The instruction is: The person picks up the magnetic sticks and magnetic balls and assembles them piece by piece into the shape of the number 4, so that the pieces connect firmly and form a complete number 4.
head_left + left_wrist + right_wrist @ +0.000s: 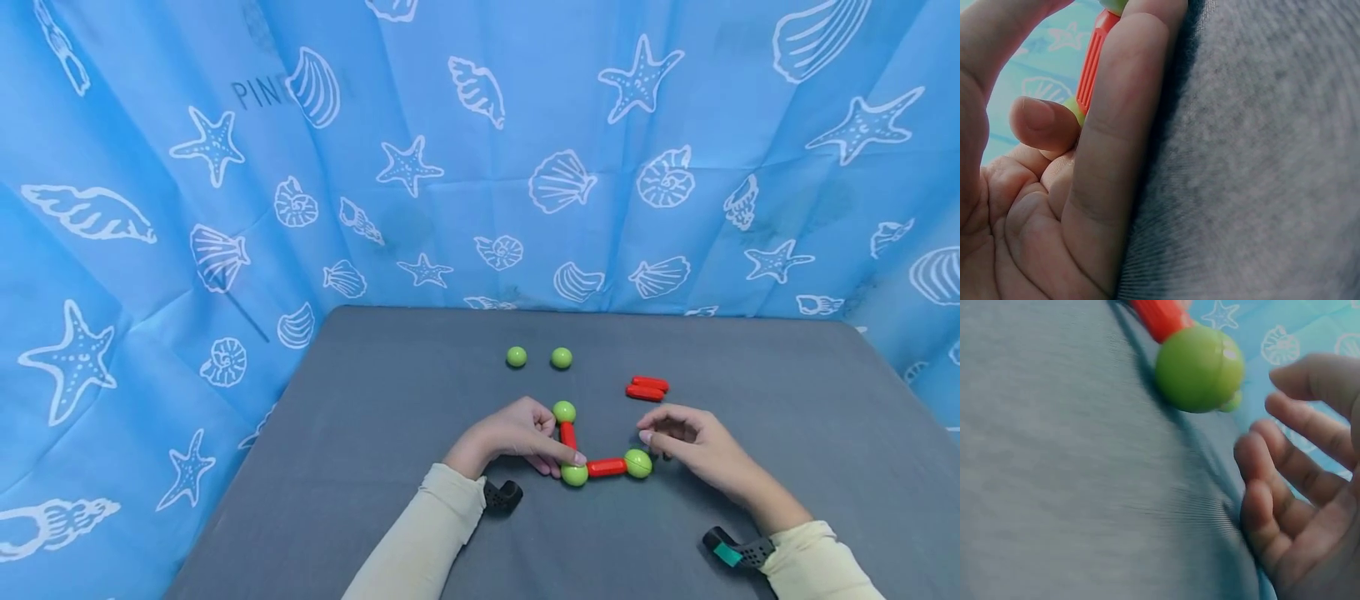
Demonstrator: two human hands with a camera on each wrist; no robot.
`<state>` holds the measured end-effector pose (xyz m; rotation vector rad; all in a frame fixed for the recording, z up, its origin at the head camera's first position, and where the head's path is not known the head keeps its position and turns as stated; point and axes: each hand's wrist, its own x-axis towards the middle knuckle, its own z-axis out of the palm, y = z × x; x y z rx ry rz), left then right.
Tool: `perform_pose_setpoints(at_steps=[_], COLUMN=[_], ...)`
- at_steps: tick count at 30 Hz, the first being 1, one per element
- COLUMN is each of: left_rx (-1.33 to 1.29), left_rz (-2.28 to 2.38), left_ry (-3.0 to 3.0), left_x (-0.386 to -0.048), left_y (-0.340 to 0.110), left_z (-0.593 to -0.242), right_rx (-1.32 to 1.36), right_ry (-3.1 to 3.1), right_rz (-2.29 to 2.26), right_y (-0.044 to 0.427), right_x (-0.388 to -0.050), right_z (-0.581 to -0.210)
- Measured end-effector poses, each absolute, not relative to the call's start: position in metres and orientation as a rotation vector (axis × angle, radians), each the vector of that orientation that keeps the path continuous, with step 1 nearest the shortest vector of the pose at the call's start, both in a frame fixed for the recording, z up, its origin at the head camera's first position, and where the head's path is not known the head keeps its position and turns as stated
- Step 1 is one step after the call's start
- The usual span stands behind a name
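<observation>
Green balls and red rods are joined into an L on the table. A red rod (567, 435) links the far ball (564, 412) to the corner ball (574, 475). Another red rod (607, 467) runs from that corner to the right-hand ball (638, 463). My left hand (517, 435) grips the L at its corner, the thumb lying over the corner ball; its other fingers are partly hidden. Just right of the right-hand ball, my right hand (693, 446) hovers with loosely bent fingers, apart from it. In the right wrist view a gap separates the fingers from the green ball (1197, 369).
Two loose green balls, one on the left (516, 357) and one on the right (561, 357), lie beyond the L. Two loose red rods (647, 389) lie side by side behind my right hand. A blue shell-patterned curtain (480, 167) hangs behind the grey table (360, 400).
</observation>
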<state>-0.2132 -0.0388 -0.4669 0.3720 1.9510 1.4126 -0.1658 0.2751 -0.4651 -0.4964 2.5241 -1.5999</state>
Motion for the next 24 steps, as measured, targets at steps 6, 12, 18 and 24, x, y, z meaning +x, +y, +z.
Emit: perform_pose_setpoints(at_steps=[6, 12, 18, 24], left_rx=[0.367, 0.376, 0.398, 0.425], left_rz=[1.41, 1.426, 1.434, 1.431], left_ry=[1.949, 1.917, 1.912, 1.932], left_x=[-0.214, -0.213, -0.211, -0.214], left_y=[-0.037, -0.037, -0.036, -0.039], left_z=[-0.467, -0.471, -0.474, -0.468], right_rx=[-0.405, -0.237, -0.083, -0.078], right_ry=[2.659, 2.805, 2.853, 2.856], right_rz=[-1.641, -1.663, -1.531, -1.402], right_y=[0.286, 0.295, 0.298, 0.294], right_x=[-0.182, -0.208, -0.226, -0.235], right_z=[-0.457, -0.456, -0.463, -0.472])
